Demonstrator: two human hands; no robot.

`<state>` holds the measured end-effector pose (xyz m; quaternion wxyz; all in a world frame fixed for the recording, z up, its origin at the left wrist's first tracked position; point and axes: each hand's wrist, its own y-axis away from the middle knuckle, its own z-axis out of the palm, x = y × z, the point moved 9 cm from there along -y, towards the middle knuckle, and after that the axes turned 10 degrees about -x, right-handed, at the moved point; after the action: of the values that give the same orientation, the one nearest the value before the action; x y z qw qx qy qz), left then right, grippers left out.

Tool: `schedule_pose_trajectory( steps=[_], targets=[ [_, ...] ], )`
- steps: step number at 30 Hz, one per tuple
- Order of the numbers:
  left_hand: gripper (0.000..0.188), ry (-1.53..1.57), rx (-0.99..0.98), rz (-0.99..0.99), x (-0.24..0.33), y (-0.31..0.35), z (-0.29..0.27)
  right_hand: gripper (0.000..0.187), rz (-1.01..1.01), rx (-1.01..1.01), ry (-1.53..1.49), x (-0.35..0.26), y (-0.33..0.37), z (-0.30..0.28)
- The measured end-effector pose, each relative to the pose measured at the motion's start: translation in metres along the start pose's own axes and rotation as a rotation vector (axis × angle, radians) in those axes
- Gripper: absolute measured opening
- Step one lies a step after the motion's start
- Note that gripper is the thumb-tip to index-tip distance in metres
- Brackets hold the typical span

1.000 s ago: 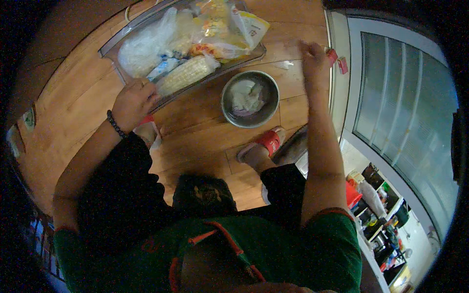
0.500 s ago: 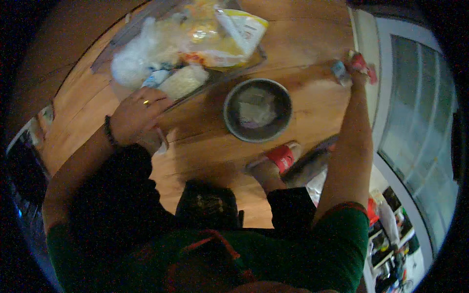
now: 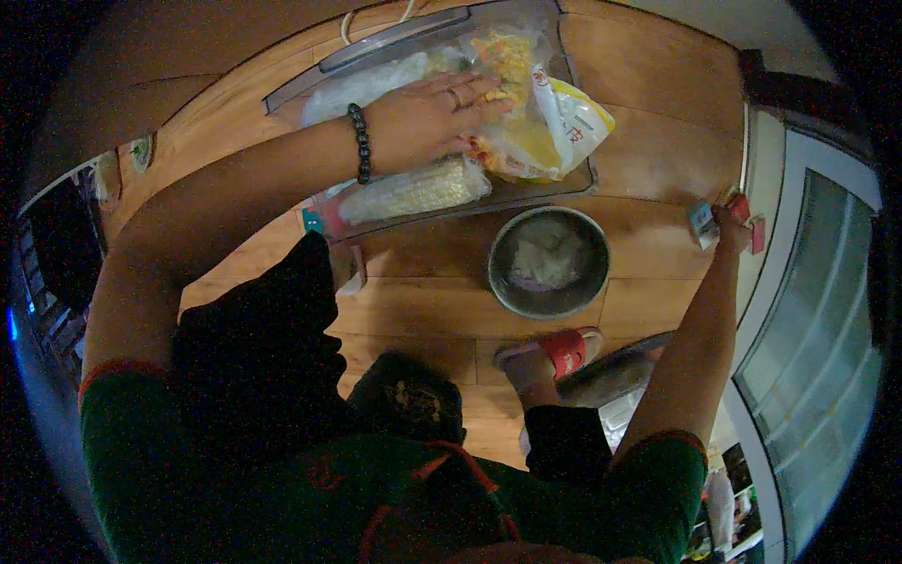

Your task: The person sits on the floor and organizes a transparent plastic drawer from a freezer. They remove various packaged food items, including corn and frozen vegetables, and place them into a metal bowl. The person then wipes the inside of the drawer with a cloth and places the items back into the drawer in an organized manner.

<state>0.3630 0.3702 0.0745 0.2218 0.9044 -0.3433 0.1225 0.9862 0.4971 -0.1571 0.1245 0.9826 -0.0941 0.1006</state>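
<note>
My left hand (image 3: 434,115), with a dark beaded bracelet at its wrist, reaches over a clear plastic drawer (image 3: 564,191) on the floor. Its fingers are stretched out flat on bagged food, their tips at a clear bag of yellow pieces (image 3: 512,61). Beside them lies a yellow and white printed bag (image 3: 568,132). Plastic-wrapped corn on the cob (image 3: 418,193) rests along the drawer's near side, below the hand. Far off to the right, my right hand (image 3: 729,226) is closed on small red and blue-white packets (image 3: 703,226); its fingers are hard to make out.
A round metal bowl (image 3: 501,291) with something pale inside stands on the wooden floor. Nearer me are a red slipper (image 3: 566,353) on my foot and a dark bin (image 3: 404,395) with scraps. A frosted glass door (image 3: 799,329) runs along the right.
My left hand has moved from the drawer's near left corner farther in over the bags. The view has shifted, and my right hand still carries the packets, now lower in the picture.
</note>
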Motion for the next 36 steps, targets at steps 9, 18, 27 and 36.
schedule_pose_trajectory(
  steps=[9, 18, 27, 36],
  targets=[
    [0.058, -0.016, -0.032, 0.029, -0.002, 0.000, 0.016, 0.041, 0.009, 0.436, -1.363, -0.039, 0.096, -0.151],
    [0.057, -0.089, 0.085, -0.018, -0.002, 0.004, 0.015, 0.053, -0.957, 0.146, -0.518, -0.386, 0.239, -0.360],
    [0.045, 0.156, 0.119, 0.012, -0.003, 0.001, 0.005, 0.034, -0.871, 0.372, -0.250, -0.464, 0.231, -0.329],
    [0.057, 0.050, 0.152, -0.076, -0.015, -0.005, -0.008, 0.032, -0.557, 0.561, -0.559, -0.275, 0.187, -0.305]
  ],
)
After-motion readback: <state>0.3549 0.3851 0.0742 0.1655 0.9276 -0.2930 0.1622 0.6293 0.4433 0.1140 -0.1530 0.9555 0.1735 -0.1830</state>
